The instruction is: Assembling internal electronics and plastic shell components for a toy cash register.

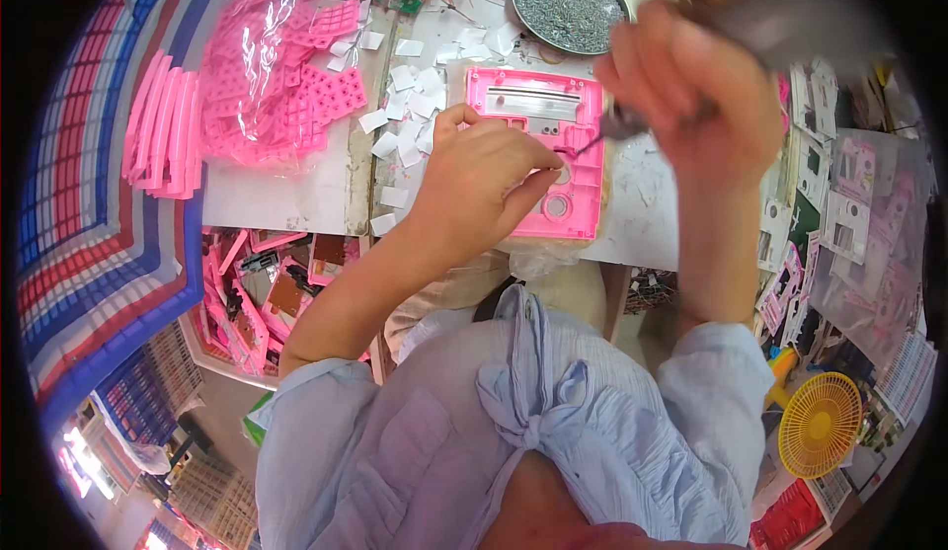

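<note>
A pink plastic housing (585,193), with a silver strip and round openings, lies on the worktable in front of me. My left hand (484,177) rests over its left side, thumb and forefinger pinched together near its middle. Whatever sits between those fingertips is too small to make out. Wrapped around a dark screwdriver (620,123) is my right hand (703,91), raised over the housing's right edge. The tool's thin shaft slants down to the left fingertips. My fingers hide most of its handle.
A round tray of small screws (568,7) stands beyond the housing. White paper pieces (405,116) lie scattered to its left, beside a clear bag of pink keypads (267,76). Pink parts fill a bin (242,303) below left. A yellow fan (820,424) stands at lower right.
</note>
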Tool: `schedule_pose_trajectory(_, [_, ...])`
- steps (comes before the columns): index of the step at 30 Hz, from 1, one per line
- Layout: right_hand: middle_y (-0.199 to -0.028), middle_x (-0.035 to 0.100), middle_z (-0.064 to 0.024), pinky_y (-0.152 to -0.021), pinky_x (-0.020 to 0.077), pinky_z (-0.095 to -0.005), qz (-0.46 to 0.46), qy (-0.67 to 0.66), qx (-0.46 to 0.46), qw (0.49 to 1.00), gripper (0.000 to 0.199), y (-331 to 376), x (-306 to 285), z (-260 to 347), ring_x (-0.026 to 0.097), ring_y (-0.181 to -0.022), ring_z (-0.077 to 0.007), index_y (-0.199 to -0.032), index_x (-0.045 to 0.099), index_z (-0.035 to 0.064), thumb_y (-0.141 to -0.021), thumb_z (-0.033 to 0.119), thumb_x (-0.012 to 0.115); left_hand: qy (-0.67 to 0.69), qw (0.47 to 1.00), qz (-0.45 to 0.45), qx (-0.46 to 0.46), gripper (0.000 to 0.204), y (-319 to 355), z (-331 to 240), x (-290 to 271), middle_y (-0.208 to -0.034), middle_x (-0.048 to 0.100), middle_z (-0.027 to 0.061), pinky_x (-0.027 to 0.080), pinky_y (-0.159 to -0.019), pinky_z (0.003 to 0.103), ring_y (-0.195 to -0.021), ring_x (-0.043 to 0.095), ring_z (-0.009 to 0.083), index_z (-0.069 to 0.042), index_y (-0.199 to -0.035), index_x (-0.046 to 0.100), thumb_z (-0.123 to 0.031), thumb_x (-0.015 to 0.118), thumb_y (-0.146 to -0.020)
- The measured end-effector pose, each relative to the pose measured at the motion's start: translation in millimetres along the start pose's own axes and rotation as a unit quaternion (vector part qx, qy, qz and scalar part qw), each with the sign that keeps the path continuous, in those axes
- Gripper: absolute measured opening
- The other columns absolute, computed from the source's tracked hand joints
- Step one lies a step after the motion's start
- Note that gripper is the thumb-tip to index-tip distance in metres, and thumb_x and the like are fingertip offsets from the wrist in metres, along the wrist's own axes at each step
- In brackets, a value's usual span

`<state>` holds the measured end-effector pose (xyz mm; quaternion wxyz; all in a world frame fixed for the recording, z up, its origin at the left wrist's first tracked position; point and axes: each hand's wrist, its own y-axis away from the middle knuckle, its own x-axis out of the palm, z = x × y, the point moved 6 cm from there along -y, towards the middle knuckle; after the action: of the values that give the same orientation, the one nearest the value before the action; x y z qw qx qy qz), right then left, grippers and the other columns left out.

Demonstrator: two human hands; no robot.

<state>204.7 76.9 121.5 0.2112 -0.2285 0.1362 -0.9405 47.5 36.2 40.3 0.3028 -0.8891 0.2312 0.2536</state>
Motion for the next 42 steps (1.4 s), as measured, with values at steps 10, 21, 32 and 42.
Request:
schedule_pose_trajectory(10, [-0.061,0.048,0.0018,-0.057,0.0407,-0.0324,-0.072,0.079,-0.092,0.990,0.024,48.2,28.4,10.3,0.044,-0.053,-0.0118,-0.114,0.049,0.0087,-0.097,0.020,0.060,0.033,0.999,-0.027,0.017,0.013,-1.8,1.0,11.0,-0.082,0.070,-0.0036,0.036,-0.087,0.038,-0.070,0.060,0.0163,-0.013,-0.089,0.073,-0.007,0.078,-0.079])
schedule_pose_trajectory(21, [-0.068,0.053,-0.0048,-0.054,0.0438,-0.0324,-0.084,0.033,-0.122,0.988,0.025,50.4,23.6,0.7,0.047,-0.054,-0.0125,-0.109,0.048,0.0045,-0.093,0.011,0.066,-0.047,0.997,-0.030,0.046,0.014,-1.5,-1.0,13.3,-0.082,0.068,-0.0034,0.036,-0.092,0.044,-0.079,0.061,0.0171,-0.015,-0.085,0.071,-0.018,0.082,-0.076])
schedule_pose_trajectory(32, [-0.080,0.060,-0.0083,-0.059,0.0475,-0.0303,-0.152,0.113,-0.068,0.980,0.023,77.5,-5.6,-45.2,0.056,-0.064,-0.0138,-0.105,0.050,0.0028,-0.091,0.007,0.068,-0.123,0.974,0.117,0.153,0.030,5.6,-2.6,25.7,-0.106,0.067,-0.0007,0.035,-0.105,0.054,-0.104,0.059,0.0193,-0.012,-0.097,0.072,-0.034,0.079,-0.079])
schedule_pose_trajectory(42, [-0.070,0.054,-0.0068,-0.056,0.0437,-0.0333,-0.031,0.286,0.003,0.958,0.023,73.1,0.3,-64.3,0.051,-0.059,-0.0148,-0.098,0.046,0.0056,-0.092,0.007,0.068,-0.181,0.959,0.098,0.197,0.020,12.7,-4.0,31.3,-0.098,0.069,-0.0008,0.036,-0.106,0.055,-0.099,0.062,0.0192,-0.015,-0.091,0.075,-0.021,0.077,-0.072])
